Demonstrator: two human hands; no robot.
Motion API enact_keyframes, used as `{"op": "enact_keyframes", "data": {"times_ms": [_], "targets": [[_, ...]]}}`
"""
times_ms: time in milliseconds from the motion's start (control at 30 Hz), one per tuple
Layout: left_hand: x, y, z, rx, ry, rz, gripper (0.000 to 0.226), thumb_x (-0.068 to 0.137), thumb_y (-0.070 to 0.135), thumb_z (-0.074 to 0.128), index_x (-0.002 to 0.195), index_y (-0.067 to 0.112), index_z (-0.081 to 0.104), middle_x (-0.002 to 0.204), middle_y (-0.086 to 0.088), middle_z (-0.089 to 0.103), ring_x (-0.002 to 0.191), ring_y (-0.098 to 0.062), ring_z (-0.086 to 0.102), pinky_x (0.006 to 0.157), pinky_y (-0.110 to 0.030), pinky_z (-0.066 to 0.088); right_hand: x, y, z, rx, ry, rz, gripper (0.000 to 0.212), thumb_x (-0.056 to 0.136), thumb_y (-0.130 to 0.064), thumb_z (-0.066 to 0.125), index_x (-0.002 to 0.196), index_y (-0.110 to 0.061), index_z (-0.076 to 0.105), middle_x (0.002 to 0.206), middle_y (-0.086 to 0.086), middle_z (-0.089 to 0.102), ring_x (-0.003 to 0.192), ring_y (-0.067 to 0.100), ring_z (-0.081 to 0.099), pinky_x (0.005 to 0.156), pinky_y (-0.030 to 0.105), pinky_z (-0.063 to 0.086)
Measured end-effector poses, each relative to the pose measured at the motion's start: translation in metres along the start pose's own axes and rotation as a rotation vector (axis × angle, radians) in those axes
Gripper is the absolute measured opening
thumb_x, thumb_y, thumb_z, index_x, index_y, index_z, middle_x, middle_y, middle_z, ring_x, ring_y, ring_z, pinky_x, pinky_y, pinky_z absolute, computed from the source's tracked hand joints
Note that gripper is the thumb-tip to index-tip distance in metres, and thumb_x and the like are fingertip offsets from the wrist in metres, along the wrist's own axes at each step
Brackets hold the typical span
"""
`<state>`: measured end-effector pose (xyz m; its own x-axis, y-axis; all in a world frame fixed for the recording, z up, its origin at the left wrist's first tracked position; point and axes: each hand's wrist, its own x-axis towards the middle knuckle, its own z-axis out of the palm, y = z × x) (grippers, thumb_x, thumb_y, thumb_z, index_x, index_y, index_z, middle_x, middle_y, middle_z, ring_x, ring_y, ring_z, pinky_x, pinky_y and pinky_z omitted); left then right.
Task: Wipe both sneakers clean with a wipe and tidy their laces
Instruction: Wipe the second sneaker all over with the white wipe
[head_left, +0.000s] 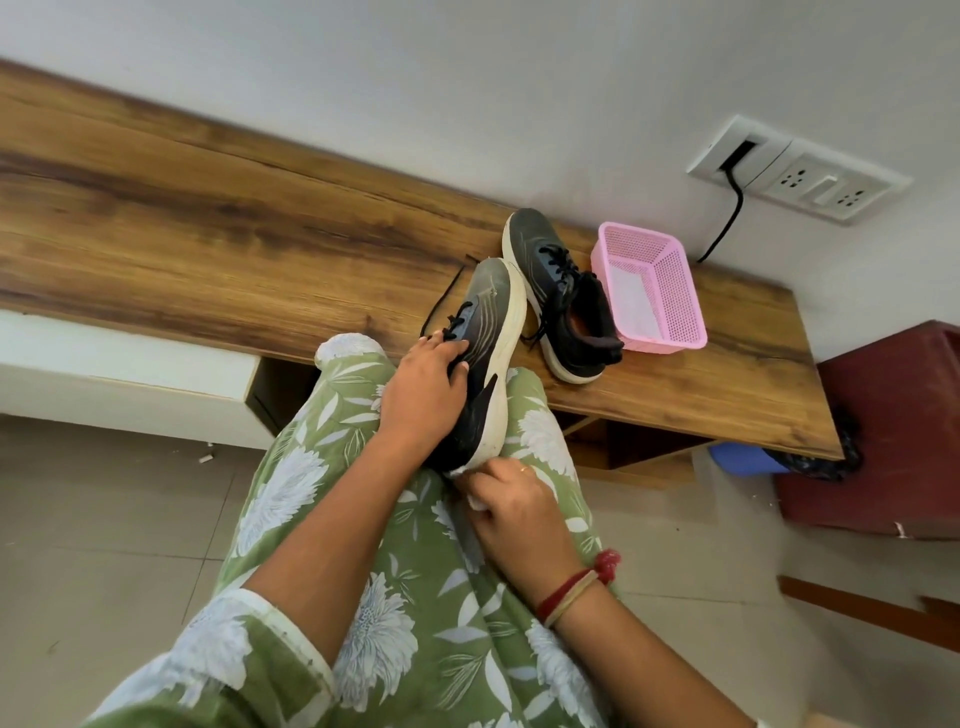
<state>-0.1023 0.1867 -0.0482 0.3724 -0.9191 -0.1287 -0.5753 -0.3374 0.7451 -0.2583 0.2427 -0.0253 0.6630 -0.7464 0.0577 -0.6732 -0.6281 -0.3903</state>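
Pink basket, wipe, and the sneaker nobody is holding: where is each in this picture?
Pink basket (675, 296), head view, on its mesh right wall.
Wipe (477, 503), head view, on its white crumpled fold.
Unheld sneaker (530, 234), head view, on its dark toe upper.

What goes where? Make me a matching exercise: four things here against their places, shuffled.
1 nearer sneaker
2 farther sneaker
3 pink basket
4 wipe

A pinched in the right hand
B on the wooden shelf, beside the pink basket
C in the left hand's grip
D shelf's right end, near the wall socket

Pairs: 1-C, 2-B, 3-D, 4-A
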Motion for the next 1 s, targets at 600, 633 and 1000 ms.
{"op": "enact_keyframes", "data": {"times_ms": [600,633,1000], "targets": [[-0.003,0.001,0.001,-0.019,0.007,-0.005,0.039,0.097,0.026,0.048,0.135,0.023,0.051,0.149,-0.005,0.039,0.141,-0.018,0.027,0.114,-0.034,0.024,0.076,0.038,-0.027,0.202,0.053,0.335,0.021,0.083,0.0,0.057,0.095,-0.009,0.073,0.097,0.005,0.067,0.093,0.016,0.06,0.085,0.023,0.044],[-0.002,-0.001,0.0,-0.012,0.002,-0.007,0.039,0.097,0.027,0.048,0.135,0.023,0.051,0.15,-0.004,0.038,0.142,-0.018,0.026,0.114,-0.034,0.023,0.069,0.036,-0.024,0.209,0.08,0.34,0.021,0.082,0.0,0.058,0.093,-0.01,0.073,0.095,0.003,0.067,0.09,0.015,0.06,0.082,0.022,0.044],[0.011,-0.025,-0.048,-0.18,-0.38,0.096,0.068,0.083,-0.014,0.04,0.14,0.022,0.044,0.15,0.0,0.037,0.139,-0.013,0.031,0.11,-0.016,0.019,0.041,0.03,-0.029,1.266,0.269,0.744,0.025,0.077,0.008,0.063,0.07,-0.014,0.072,0.08,0.003,0.069,0.074,0.016,0.061,0.064,0.024,0.053]]}}
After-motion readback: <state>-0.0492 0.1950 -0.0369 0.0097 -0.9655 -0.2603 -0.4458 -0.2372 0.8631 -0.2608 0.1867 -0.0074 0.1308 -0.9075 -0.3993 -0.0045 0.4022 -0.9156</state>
